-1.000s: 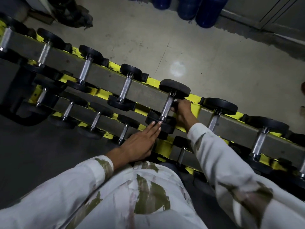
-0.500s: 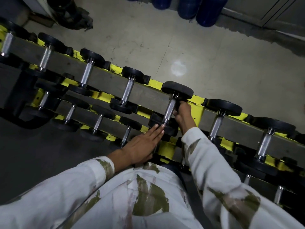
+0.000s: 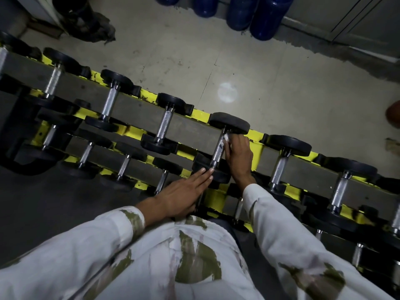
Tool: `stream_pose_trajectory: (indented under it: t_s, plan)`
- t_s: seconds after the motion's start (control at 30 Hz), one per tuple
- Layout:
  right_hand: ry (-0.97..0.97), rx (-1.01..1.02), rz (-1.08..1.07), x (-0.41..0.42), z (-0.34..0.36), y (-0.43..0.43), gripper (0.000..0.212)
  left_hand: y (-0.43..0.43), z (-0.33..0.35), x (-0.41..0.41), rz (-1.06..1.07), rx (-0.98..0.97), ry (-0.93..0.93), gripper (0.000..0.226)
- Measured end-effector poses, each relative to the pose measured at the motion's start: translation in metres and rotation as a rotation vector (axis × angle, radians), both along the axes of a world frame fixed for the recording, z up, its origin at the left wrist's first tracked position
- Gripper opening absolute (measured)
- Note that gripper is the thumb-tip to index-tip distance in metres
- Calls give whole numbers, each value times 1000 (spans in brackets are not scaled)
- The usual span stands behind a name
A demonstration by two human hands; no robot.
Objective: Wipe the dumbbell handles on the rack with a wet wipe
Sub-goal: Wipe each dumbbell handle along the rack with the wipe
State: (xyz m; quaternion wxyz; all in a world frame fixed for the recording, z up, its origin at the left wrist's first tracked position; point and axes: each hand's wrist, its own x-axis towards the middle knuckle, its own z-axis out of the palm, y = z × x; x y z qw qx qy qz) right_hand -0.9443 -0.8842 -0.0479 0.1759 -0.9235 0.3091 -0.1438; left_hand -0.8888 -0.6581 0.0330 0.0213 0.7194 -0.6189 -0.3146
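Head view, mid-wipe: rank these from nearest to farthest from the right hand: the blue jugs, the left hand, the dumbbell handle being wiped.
1. The dumbbell handle: right against the right hand, which holds the wet wipe to it.
2. The left hand: lower left, fingertips at that dumbbell's near end.
3. The blue jugs: across the floor, by the far wall.

Stained pale floor (image 3: 281, 94) stretches beyond the grip, a round light spot (image 3: 227, 93) just past it, blue bottles (image 3: 255, 14) farther off by the grey wall (image 3: 346, 16).
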Motion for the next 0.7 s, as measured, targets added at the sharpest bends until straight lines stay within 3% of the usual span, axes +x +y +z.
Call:
stream_pose_trajectory:
  t_s: [0.1,0.2,0.37,0.57,0.7]
  plan:
    - [84,-77,206,-5,11,2,32,1,0,0,2,5,0,97]
    - [138,-27,318,-9,18,5,31,2,-2,0,7,-12,-1,98]
    - [266,-246,468,3,23,-30,68,2,-2,-2,24,-16,-18,96]
    - [448,-278,792,9,40,-47,63,0,-2,-11,67,-10,-31,93]
    - [492,-270,751,29,53,-54,53,0,-1,-14,86,-9,-29,93]
